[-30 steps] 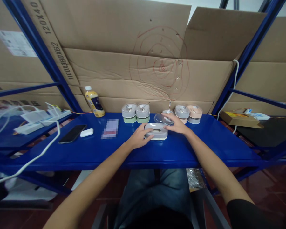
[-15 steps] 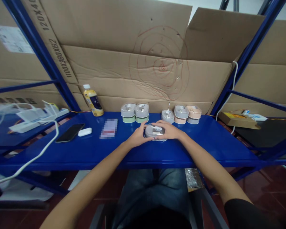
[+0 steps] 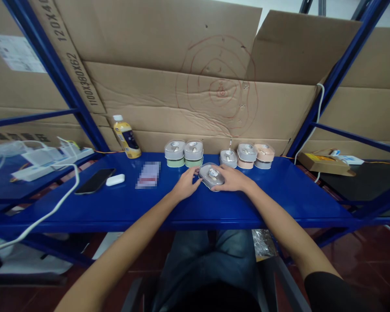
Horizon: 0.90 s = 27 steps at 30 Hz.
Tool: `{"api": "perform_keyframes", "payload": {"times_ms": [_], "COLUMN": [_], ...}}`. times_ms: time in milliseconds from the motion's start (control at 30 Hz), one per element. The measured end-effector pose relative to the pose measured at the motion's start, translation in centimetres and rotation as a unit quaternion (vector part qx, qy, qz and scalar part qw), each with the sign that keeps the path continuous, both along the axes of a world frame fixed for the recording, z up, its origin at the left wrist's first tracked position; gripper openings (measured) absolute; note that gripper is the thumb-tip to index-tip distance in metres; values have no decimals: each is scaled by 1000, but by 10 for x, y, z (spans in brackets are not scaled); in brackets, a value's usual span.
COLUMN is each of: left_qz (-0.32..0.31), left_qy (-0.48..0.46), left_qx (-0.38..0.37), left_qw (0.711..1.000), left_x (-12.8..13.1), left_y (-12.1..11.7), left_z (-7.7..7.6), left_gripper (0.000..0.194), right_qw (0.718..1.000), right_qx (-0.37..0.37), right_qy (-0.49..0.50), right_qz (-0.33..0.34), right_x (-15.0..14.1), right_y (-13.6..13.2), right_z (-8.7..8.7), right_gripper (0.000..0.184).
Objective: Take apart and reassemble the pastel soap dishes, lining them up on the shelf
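A grey lidded container [image 3: 210, 175] sits tilted toward me on the blue shelf [image 3: 149, 203], held between both my hands. My left hand [image 3: 186, 184] cups its left side with fingers curled. My right hand [image 3: 233, 179] wraps its right side. Behind it stand two grey containers with green bases [image 3: 183, 153] and three more, grey and peach [image 3: 248, 156], in a row against the cardboard.
A yellow drink bottle [image 3: 126, 137] stands at the back left. A black phone [image 3: 94, 180], a white earbud case [image 3: 115, 179] and a blurred card [image 3: 148, 174] lie left of my hands. Power strips and white cables [image 3: 48, 158] fill the far left; a flat box [image 3: 325, 163] lies right.
The clear lid held over the container by my right hand has gone down onto it. Both hands then closed round the container and tipped it toward me.
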<state>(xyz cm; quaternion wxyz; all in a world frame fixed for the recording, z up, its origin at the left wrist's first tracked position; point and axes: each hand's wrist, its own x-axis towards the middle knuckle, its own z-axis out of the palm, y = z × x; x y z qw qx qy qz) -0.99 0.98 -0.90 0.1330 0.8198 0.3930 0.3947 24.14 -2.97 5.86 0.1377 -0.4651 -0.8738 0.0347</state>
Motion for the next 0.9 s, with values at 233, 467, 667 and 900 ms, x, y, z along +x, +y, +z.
{"api": "perform_keyframes", "payload": {"times_ms": [233, 467, 667, 900], "left_qz": [-14, -23, -30, -39], "left_qy": [-18, -11, -10, -3], "left_qx": [-16, -17, -21, 30], "left_qw": [1000, 1000, 999, 999], "left_x": [3, 3, 4, 4], "left_y": [-6, -10, -9, -15], "left_z": [6, 9, 7, 12], "left_gripper": [50, 57, 61, 62], "right_qw": [999, 996, 993, 993], "right_qx": [2, -4, -3, -23], "right_qy": [6, 5, -17, -29], "right_qz": [-38, -89, -116, -110], "right_x": [-3, -10, -14, -15], "right_y": [3, -3, -4, -8], "right_z": [-7, -3, -3, 2], "right_gripper": [97, 93, 96, 101]}}
